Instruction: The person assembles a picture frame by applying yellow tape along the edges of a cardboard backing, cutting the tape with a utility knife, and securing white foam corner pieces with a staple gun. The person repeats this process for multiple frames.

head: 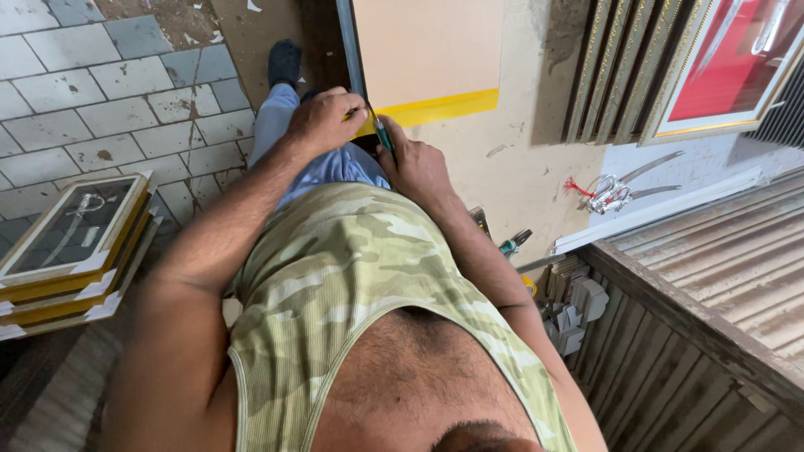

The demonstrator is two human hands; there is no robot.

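Observation:
I look down over my camouflage vest at both hands, close together by my knees. My left hand is closed, its fingertips pressing on the lower end of a long metal straightedge. The straightedge lies along the left edge of a beige board with a yellow stripe. My right hand grips a thin green-handled tool with its tip up against the straightedge, next to my left fingertips. My pale blue trouser leg and a dark shoe show beyond the hands.
A stack of gold-framed pictures leans on the tiled floor at left. Striped frame mouldings and a red framed picture stand at top right. Small ornamental swords with a red tassel, a screwdriver and a corrugated sheet lie to the right.

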